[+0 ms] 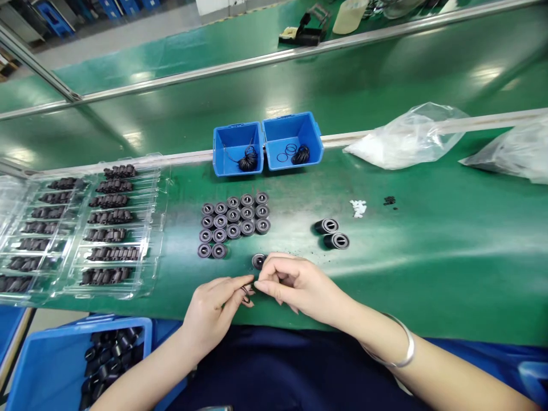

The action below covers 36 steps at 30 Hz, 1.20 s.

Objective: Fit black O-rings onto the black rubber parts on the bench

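Near the front edge of the bench, my left hand (214,308) pinches thin black rubber rings (245,295) between thumb and fingers. My right hand (295,282) meets it fingertip to fingertip, its thumb and index finger pressed together; what they hold is too small to make out. Just beyond the right fingers stands a single black cylindrical part (258,261), partly covered by them. Farther off, several like black cylinders (233,215) stand upright in rows. Two more cylinders (336,241) stand to the right of these rows.
Two blue bins (237,132) at the back hold black rings. Clear trays (149,251) of dark parts lie left. White pieces (358,208), small black pieces (389,200) and plastic bags (406,140) are on the right. A blue crate (47,365) with black parts sits lower left.
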Tool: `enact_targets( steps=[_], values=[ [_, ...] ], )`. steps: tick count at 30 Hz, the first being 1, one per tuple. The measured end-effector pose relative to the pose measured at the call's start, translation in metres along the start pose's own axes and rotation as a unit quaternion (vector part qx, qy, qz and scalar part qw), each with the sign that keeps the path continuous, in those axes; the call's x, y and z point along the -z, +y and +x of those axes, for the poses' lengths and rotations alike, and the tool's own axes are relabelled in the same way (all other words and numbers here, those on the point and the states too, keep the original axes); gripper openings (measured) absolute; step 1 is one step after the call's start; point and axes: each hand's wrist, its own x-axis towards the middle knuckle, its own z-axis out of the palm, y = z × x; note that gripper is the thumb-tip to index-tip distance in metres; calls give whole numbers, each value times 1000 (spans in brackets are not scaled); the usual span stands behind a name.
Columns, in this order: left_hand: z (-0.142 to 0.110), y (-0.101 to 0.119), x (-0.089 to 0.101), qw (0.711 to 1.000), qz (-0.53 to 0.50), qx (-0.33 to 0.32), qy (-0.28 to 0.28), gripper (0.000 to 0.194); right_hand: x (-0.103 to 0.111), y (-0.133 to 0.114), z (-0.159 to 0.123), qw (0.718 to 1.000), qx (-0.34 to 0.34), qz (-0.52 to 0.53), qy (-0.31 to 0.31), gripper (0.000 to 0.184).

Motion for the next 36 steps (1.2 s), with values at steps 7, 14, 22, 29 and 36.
enact_targets(
  steps=[7,14,22,29,36],
  values=[
    [-9,-16,6,984,148,-86,39,31,10,4,12,995,-44,-30,79,26],
    [-10,-22,-2,952,242,-184,-41,27,9,10,19,992,-53,-56,96,22],
    [-4,-23,-3,932,269,-229,-78,31,11,6,19,993,-82,-6,80,23],
    [-4,-25,-3,928,276,-234,-86,33,13,10,21,994,-79,-6,74,23],
    [2,-26,-3,914,294,-253,-121,36,13,13,22,995,-52,-9,80,21]
  ],
)
